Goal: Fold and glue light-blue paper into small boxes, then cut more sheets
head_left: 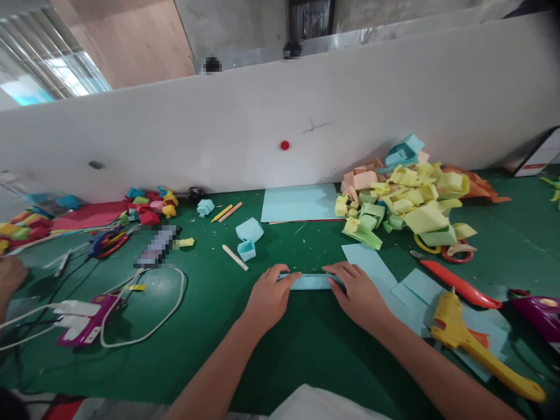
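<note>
A narrow folded strip of light blue paper (310, 282) lies on the green table, stretched between both hands. My left hand (273, 294) pinches its left end with thumb and fingers. At the other end, my right hand (356, 291) grips the strip in the same way. Just beyond the left hand stand a small blue folded paper cup (247, 250) and a larger folded blue piece (249, 230). A whitish stick (235, 258) rests beside them. Right of my right hand, flat blue paper sheets (370, 265) overlap on the table.
A yellow glue gun (459, 332) and a red utility knife (461, 284) lie at right. Behind them is a heap of folded yellow paper (411, 189). At left are a purple power strip (90, 321), cables and a phone (157, 246). Another person's hand (11, 280) shows at the left edge.
</note>
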Demonstrator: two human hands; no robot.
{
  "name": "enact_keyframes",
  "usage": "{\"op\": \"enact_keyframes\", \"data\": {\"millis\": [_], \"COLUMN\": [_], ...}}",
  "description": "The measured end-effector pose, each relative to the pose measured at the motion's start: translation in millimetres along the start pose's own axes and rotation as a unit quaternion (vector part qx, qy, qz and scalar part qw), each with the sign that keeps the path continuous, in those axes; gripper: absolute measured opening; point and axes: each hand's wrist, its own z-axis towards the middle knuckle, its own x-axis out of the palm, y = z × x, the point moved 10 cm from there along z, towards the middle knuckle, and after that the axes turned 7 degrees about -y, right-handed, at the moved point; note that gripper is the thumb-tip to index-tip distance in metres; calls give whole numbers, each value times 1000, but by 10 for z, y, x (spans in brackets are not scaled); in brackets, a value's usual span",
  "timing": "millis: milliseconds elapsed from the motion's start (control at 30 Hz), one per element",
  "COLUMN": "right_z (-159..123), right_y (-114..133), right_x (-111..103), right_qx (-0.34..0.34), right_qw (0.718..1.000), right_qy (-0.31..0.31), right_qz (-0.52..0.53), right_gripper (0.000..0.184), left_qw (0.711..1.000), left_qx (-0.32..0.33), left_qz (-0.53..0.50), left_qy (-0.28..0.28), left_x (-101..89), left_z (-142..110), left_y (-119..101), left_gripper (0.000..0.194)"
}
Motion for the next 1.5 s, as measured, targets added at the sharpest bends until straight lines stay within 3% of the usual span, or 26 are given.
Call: {"op": "enact_keyframes", "data": {"millis": [267, 500, 767, 1033, 1300, 1500], "right_z": [-68, -98, -78, -82, -141, -195], "right_y": [294, 265, 180, 204, 220, 264], "right_x": [-167, 45, 65, 69, 102, 113], "right_qx": [-99, -122, -103, -101, -110, -128], "right_qw": [992, 992, 993, 994, 993, 990], "right_qy": [-68, 16, 32, 36, 41, 48], "right_qz": [-49, 4, 41, 37, -2, -33], "right_gripper": [27, 34, 38, 39, 43, 46], "left_qw": [1000, 1000, 998, 994, 996, 995], "left_qx": [-20, -13, 33, 87, 64, 66], "left_qz": [6, 5, 29, 36, 64, 69], "left_qy": [-10, -17, -51, -50, 7, 43], "left_x": [29, -11, -119, -61, 61, 101], "left_z": [10, 14, 17, -51, -261, -366], "left_y": [40, 7, -111, -240, -258, -287], "left_gripper": [45, 45, 40, 40, 42, 56]}}
